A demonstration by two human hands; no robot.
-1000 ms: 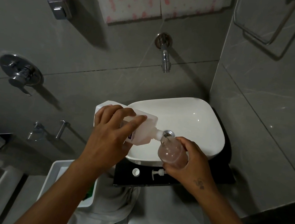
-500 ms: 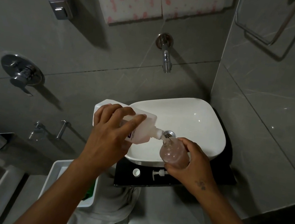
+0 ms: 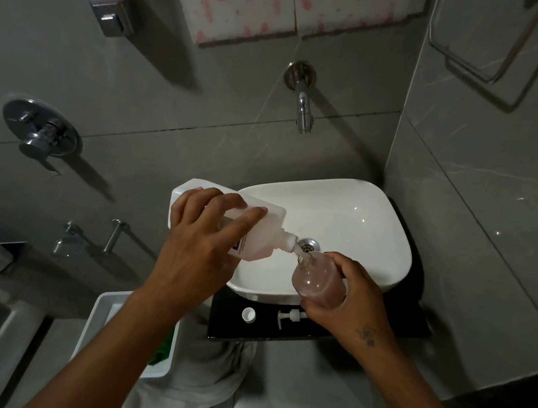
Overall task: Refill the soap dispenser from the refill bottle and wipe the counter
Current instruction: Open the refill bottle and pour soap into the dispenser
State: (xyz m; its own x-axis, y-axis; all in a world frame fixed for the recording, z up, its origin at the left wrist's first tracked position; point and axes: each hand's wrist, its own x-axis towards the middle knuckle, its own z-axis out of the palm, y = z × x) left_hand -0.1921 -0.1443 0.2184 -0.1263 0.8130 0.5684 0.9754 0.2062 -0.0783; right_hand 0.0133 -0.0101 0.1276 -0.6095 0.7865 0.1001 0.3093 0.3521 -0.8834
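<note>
My left hand (image 3: 199, 249) wraps around the white translucent plastic refill bottle (image 3: 256, 233), tipped on its side at the frame's centre, spout touching the open neck of the clear rounded soap dispenser (image 3: 317, 281). My right hand (image 3: 354, 299) grips that dispenser just right of centre, over the near rim of the white oval ceramic basin (image 3: 354, 223). On the black glossy surface (image 3: 409, 324) below lie a small white round cap (image 3: 248, 315) and the white pump head (image 3: 291, 317) — side by side, apart.
</note>
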